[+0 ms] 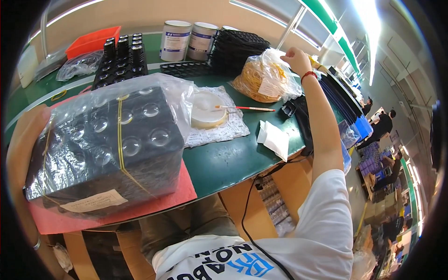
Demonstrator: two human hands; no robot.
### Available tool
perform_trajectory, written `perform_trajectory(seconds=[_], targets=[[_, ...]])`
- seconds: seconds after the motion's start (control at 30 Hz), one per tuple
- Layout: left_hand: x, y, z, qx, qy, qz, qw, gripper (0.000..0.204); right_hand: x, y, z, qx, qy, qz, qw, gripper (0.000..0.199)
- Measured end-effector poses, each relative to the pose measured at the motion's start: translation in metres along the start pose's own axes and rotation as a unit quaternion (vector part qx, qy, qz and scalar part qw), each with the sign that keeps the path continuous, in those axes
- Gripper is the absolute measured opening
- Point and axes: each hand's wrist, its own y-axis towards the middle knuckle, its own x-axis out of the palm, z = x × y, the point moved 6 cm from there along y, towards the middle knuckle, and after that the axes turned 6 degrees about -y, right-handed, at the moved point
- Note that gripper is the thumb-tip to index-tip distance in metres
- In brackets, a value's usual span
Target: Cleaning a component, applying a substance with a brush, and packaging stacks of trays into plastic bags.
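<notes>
A large block of stacked black trays (154, 126) with round hollows lies in a clear plastic bag on a red mat (184, 189). Yellow rubber bands (120, 135) run around it, and a paper label (93, 201) shows on its near side. My left hand (33, 122) holds the block's far left end, its fingers partly hidden. At the back right, my right hand (297, 61) is closed, with bent fingers at the top of a clear plastic bag of yellow rubber bands (261, 79). Whatever is pinched there is too small to make out.
A round dish of white paste (206, 109) sits on crumpled paper, with a thin red brush (245, 108) across its edge. Two cans (175, 41), black trays (240, 46) and an orange bin (93, 41) stand behind. White paper (273, 139) lies near the front edge. Other people work at right.
</notes>
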Motion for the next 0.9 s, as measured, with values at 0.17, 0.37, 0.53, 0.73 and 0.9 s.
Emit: perform_trajectory(seconds=[0.17,0.37,0.53,0.73,0.9], targets=[[0.001,0.015,0.022,0.019,0.158,-0.130,0.979,0.040,0.010,-0.013,0.000,-0.028,-0.027,-0.156,0.987,0.028],[-0.003,0.018,0.021,-0.015,0.155,-0.109,0.982,0.042,0.014,-0.008,-0.005,-0.111,-0.031,-0.103,0.988,0.027],[0.001,-0.012,0.035,0.130,0.201,-0.079,0.968,0.033,0.020,-0.007,-0.019,-0.107,-0.121,-0.108,0.981,0.030],[-0.006,0.005,-0.001,-0.078,0.043,-0.057,0.994,0.036,0.018,0.013,0.000,-0.084,-0.068,-0.080,0.991,0.020],[-0.010,0.000,0.000,-0.117,-0.009,-0.061,0.991,0.036,0.012,0.030,-0.003,-0.050,0.114,-0.035,0.992,0.028]])
